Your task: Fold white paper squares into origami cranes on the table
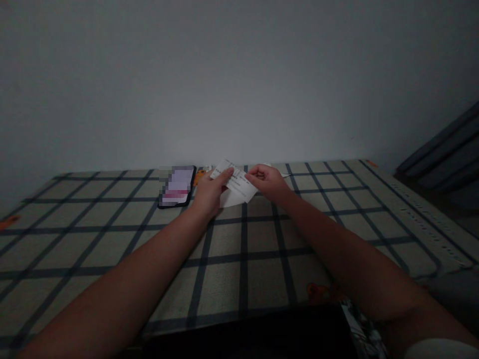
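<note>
The left hand (209,192) and right hand (271,182), nearly closed, are pinching a slanted white paper (241,186); its dark print (238,174) is showing too small to read.

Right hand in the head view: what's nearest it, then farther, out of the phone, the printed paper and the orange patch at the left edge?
1. Printed paper: touching the right hand.
2. Phone: left, past the left hand.
3. Orange patch: farthest left.

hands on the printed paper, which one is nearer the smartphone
The left hand, its thumb on the face of the printed paper, is close beside the smartphone; the right hand is at the paper's other side, farther away.
</note>
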A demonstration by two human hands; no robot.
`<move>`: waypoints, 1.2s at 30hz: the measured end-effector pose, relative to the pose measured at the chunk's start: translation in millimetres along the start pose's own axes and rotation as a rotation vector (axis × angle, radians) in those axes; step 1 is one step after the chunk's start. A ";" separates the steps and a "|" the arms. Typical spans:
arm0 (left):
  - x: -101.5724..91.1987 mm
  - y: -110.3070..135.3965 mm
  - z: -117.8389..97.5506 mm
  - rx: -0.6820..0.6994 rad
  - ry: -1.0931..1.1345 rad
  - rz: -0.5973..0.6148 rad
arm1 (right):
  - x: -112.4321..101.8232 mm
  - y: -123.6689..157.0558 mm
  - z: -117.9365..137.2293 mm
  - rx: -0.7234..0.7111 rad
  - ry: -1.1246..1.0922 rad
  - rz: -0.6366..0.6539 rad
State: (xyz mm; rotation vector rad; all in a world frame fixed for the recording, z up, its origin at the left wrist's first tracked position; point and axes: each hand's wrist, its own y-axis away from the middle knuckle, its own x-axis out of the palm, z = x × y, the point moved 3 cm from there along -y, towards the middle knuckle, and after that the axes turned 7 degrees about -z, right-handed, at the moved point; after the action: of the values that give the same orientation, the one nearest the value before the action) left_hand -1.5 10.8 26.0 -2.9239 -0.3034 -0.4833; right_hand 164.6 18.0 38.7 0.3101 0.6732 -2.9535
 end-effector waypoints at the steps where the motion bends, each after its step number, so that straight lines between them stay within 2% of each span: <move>1: -1.8 -2.0 -0.6 0.014 -0.033 0.003 | -2.3 -1.1 -1.0 -0.005 0.022 -0.017; 5: -7.7 -7.5 2.7 0.039 -0.223 0.076 | -13.1 -3.8 1.7 -0.063 0.181 -0.175; 7: -11.0 -8.9 2.7 0.111 -0.407 0.057 | -15.9 -3.4 5.5 -0.107 0.265 -0.205; 9: -12.5 -8.8 -1.7 0.251 -0.578 0.023 | -14.9 -2.3 9.6 -0.190 0.333 -0.157; 11: -10.7 -6.6 -8.3 0.393 -0.671 0.041 | -11.8 -0.6 12.7 -0.299 0.386 -0.086; 14: -4.8 -0.5 -16.7 0.556 -0.749 0.171 | -6.8 2.0 14.5 -0.427 0.432 -0.006; 17: -1.9 5.2 -21.2 0.651 -0.780 0.256 | -4.9 3.2 14.9 -0.465 0.453 0.035; 23: -3.2 6.2 -23.4 0.679 -0.830 0.239 | -6.5 4.0 17.6 -0.469 0.476 0.032; 29: -8.3 -0.9 -26.7 0.715 -0.844 0.127 | -12.7 3.0 19.7 -0.437 0.442 -0.067; 36: -26.0 -19.2 -25.5 0.612 -0.803 -0.038 | -26.1 -1.5 19.9 -0.314 0.356 -0.252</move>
State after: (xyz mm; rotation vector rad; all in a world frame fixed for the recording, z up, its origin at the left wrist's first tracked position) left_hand -37.6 20.0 43.6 -2.3514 -0.4875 0.6923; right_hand 186.3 11.9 62.6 0.7833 1.2878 -2.9762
